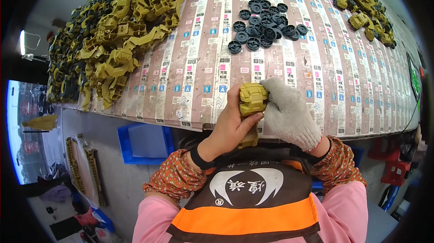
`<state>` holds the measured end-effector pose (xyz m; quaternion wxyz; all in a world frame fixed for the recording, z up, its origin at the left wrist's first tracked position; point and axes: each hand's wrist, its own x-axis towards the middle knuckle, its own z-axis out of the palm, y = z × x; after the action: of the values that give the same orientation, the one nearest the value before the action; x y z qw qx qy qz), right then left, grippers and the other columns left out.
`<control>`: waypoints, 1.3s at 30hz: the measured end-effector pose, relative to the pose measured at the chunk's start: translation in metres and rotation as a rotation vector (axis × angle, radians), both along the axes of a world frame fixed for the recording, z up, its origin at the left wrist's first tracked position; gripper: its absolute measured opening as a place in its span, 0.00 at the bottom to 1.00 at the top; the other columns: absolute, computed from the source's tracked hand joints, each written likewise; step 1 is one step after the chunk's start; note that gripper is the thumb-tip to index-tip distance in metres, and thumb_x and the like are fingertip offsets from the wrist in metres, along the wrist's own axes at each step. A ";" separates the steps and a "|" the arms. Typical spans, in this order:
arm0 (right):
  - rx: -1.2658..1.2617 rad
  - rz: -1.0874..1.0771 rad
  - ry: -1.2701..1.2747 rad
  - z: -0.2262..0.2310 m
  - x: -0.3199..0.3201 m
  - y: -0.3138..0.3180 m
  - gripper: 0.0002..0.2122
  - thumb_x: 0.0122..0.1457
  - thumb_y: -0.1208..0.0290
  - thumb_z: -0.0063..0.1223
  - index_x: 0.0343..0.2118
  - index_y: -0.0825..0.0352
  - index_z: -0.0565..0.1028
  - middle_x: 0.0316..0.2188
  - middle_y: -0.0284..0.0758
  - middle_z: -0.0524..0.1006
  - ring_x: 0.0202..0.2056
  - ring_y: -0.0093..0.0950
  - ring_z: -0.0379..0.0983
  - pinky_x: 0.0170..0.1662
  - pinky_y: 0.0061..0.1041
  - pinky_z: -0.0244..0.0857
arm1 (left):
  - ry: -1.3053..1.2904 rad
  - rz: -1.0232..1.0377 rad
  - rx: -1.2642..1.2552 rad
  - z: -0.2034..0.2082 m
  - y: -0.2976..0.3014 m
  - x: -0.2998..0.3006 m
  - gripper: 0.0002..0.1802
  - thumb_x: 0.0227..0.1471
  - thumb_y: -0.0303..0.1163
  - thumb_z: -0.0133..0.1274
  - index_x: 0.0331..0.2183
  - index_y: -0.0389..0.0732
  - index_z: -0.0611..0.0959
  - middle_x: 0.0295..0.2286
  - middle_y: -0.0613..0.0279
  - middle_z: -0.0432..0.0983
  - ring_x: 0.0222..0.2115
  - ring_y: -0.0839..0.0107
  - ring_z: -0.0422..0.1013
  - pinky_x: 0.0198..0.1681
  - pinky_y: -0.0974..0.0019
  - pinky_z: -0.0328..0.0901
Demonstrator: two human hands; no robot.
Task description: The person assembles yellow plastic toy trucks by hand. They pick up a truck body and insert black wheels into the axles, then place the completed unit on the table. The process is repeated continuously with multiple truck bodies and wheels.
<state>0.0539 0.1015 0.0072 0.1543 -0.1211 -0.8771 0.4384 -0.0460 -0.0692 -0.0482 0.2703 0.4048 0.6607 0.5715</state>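
A head-worn fisheye looks down from close above the near apron (246, 219), facing far across the worktable (194, 69).

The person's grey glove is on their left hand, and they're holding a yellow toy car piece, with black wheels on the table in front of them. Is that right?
Not quite: the head view shows the grey glove on the right hand, while the left hand is bare. The yellow toy car piece and black wheels are as you said.
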 end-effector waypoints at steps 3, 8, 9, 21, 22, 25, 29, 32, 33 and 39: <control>-0.056 0.044 -0.150 0.004 -0.009 0.018 0.11 0.57 0.78 0.50 0.42 0.70 0.78 0.30 0.50 0.81 0.31 0.49 0.82 0.35 0.43 0.75 | -0.101 -0.009 0.028 0.000 0.006 -0.004 0.39 0.66 0.35 0.60 0.66 0.42 0.55 0.51 0.58 0.72 0.52 0.68 0.71 0.58 0.60 0.67; 0.011 -0.346 -0.170 -0.010 -0.065 0.139 0.11 0.63 0.71 0.53 0.44 0.66 0.82 0.29 0.39 0.84 0.27 0.32 0.82 0.30 0.32 0.76 | -0.605 0.104 0.143 0.015 0.017 -0.008 0.34 0.65 0.37 0.62 0.64 0.44 0.62 0.51 0.65 0.72 0.50 0.75 0.71 0.55 0.66 0.69; 0.496 -0.443 -0.121 -0.022 -0.071 0.175 0.12 0.62 0.72 0.53 0.47 0.62 0.83 0.34 0.44 0.84 0.35 0.44 0.83 0.41 0.40 0.77 | -0.647 0.119 0.147 0.018 0.017 -0.011 0.31 0.66 0.38 0.60 0.63 0.45 0.64 0.50 0.65 0.72 0.49 0.75 0.71 0.53 0.66 0.71; 0.686 -0.238 -0.344 -0.035 -0.059 0.189 0.10 0.60 0.71 0.53 0.42 0.68 0.76 0.39 0.51 0.80 0.45 0.53 0.77 0.47 0.50 0.71 | -0.908 0.259 0.226 0.016 -0.004 -0.022 0.25 0.68 0.46 0.57 0.58 0.45 0.71 0.42 0.66 0.77 0.39 0.74 0.78 0.40 0.67 0.77; 0.717 -0.229 -0.351 -0.034 -0.055 0.187 0.10 0.60 0.71 0.53 0.42 0.69 0.75 0.38 0.51 0.80 0.45 0.53 0.77 0.47 0.50 0.71 | -0.914 0.271 0.239 0.018 -0.003 -0.022 0.25 0.68 0.48 0.56 0.58 0.46 0.73 0.41 0.65 0.78 0.38 0.74 0.79 0.38 0.67 0.77; 0.548 -0.250 -0.388 -0.022 -0.042 0.165 0.12 0.60 0.70 0.53 0.43 0.70 0.75 0.40 0.52 0.80 0.43 0.50 0.79 0.48 0.45 0.72 | -0.890 0.303 0.262 0.022 -0.002 -0.021 0.25 0.68 0.51 0.55 0.57 0.47 0.74 0.40 0.66 0.78 0.36 0.75 0.78 0.38 0.68 0.76; -0.182 -0.112 -0.318 -0.001 -0.021 0.096 0.17 0.60 0.69 0.54 0.51 0.71 0.76 0.39 0.38 0.80 0.42 0.28 0.77 0.46 0.28 0.72 | -0.816 0.352 0.298 0.023 -0.003 -0.020 0.25 0.68 0.52 0.54 0.57 0.46 0.74 0.40 0.67 0.77 0.36 0.76 0.77 0.37 0.69 0.75; -0.596 0.169 -0.295 0.006 0.004 0.035 0.18 0.65 0.68 0.54 0.56 0.68 0.75 0.44 0.32 0.78 0.47 0.23 0.72 0.52 0.26 0.70 | -0.786 0.352 0.340 0.017 -0.004 -0.022 0.25 0.69 0.52 0.53 0.56 0.46 0.74 0.40 0.67 0.77 0.37 0.76 0.77 0.37 0.69 0.75; -0.673 0.174 -0.331 0.012 0.011 0.017 0.19 0.66 0.68 0.53 0.57 0.68 0.74 0.44 0.32 0.78 0.46 0.23 0.73 0.52 0.26 0.71 | -0.759 0.366 0.368 0.018 -0.003 -0.022 0.25 0.69 0.52 0.54 0.56 0.45 0.74 0.41 0.66 0.77 0.37 0.76 0.77 0.38 0.68 0.76; -0.832 0.124 -0.259 -0.003 0.019 -0.020 0.18 0.71 0.69 0.50 0.60 0.70 0.72 0.47 0.37 0.80 0.46 0.23 0.75 0.51 0.27 0.71 | -0.719 0.422 0.416 0.024 0.001 -0.019 0.24 0.67 0.44 0.59 0.55 0.44 0.70 0.40 0.64 0.75 0.35 0.75 0.77 0.35 0.67 0.77</control>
<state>0.0733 0.0813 0.0039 -0.0452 -0.1741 -0.6436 0.7439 -0.0649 -0.0684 -0.0241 0.2730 0.0834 0.4645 0.8383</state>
